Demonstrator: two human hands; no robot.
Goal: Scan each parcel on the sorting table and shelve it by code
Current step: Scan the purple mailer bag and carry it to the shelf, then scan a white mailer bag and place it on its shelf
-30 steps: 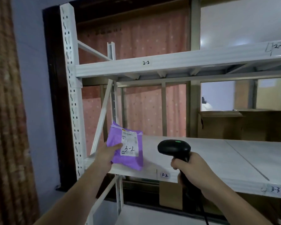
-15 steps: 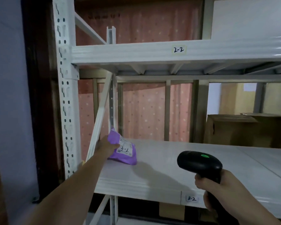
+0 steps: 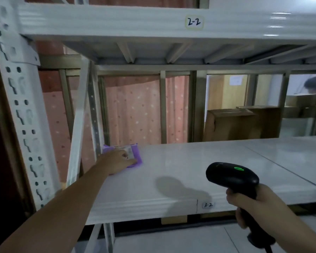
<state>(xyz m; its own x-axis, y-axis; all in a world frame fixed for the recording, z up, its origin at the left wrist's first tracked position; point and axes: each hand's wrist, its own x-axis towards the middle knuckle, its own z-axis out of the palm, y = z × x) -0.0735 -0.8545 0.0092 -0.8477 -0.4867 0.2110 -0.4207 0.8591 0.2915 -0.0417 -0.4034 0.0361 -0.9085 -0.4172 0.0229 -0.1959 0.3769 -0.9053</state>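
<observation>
A small purple parcel (image 3: 136, 154) with a white label lies flat at the back left of the white shelf (image 3: 171, 179) whose front edge bears the tag 3-2 (image 3: 208, 205). My left hand (image 3: 117, 161) rests on top of the parcel with fingers spread flat over it. At the lower right my right hand (image 3: 248, 203) grips the handle of a black barcode scanner (image 3: 232, 177), whose green light is lit and whose head points toward the shelf.
The shelf above carries a tag 2-2 (image 3: 194, 22). A perforated white upright (image 3: 24, 114) and a diagonal brace (image 3: 78, 128) stand at the left. Brown cardboard boxes (image 3: 241, 125) stand behind the rack, and a pink dotted curtain (image 3: 133, 110) hangs beyond it.
My left hand carried the purple parcel from the shelf's front edge to its back left and laid it flat. The view moved closer, and the scanner stayed in my right hand.
</observation>
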